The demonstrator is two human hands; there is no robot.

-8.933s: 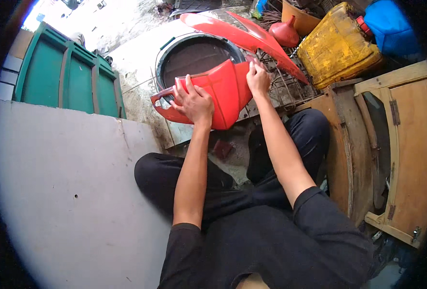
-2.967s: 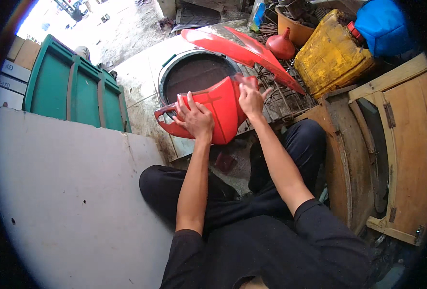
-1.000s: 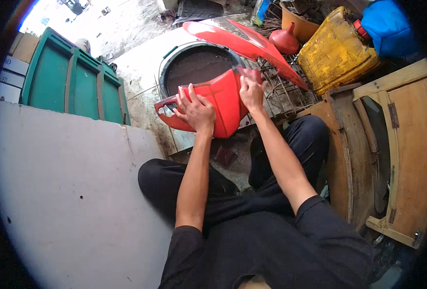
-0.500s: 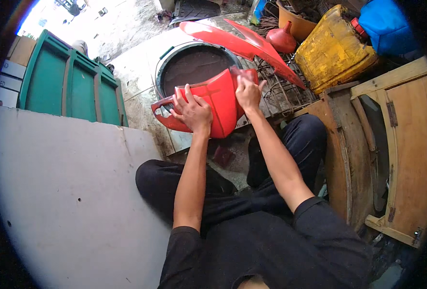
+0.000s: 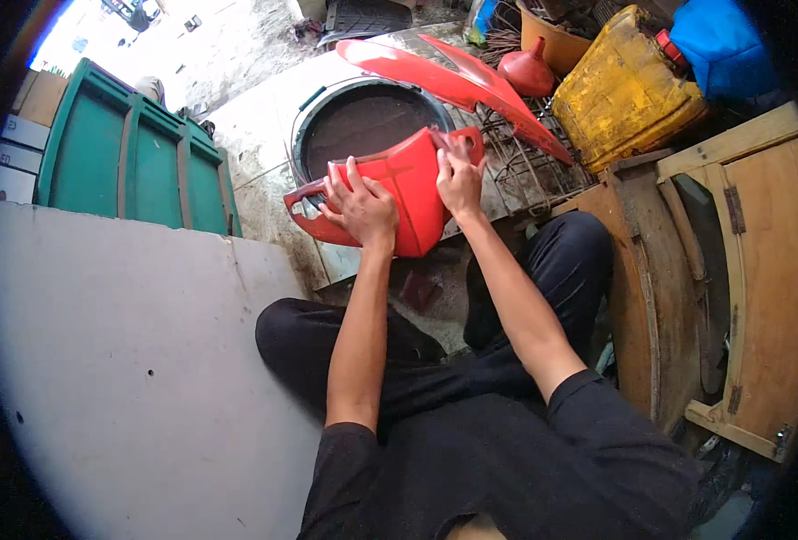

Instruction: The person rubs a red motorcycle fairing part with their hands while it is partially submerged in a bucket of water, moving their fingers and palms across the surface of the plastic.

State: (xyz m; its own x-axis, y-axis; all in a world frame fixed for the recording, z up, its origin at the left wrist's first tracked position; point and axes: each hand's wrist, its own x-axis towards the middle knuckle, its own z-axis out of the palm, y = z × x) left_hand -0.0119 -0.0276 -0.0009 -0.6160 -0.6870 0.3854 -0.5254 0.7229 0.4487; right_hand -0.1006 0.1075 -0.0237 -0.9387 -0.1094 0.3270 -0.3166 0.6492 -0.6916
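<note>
A glossy red plastic panel [image 5: 412, 202], shaped like a motorcycle body part, lies tilted against the near rim of a wide tub of murky brown water [image 5: 363, 121]. It has a cut-out at its left end and a dark streak across its face. My left hand [image 5: 363, 207] lies open on the panel's left half, fingers spread toward its upper edge. At the panel's right end is my right hand [image 5: 460, 184], its fingers against the surface and smeared by motion. Whether they hold a small thing, I cannot make out.
Beyond the tub lies another long red panel [image 5: 480, 85], near a red funnel [image 5: 527, 70] and a wire rack [image 5: 511, 162]. A stained yellow jerrycan [image 5: 628, 94] and wooden frames [image 5: 768, 234] stand right. A white board [image 5: 138, 360] and green panelled piece [image 5: 138, 153] are left.
My right hand has shifted slightly left and toward me along the panel's right end, uncovering more of that end. My left hand and the panel stay nearly where they were.
</note>
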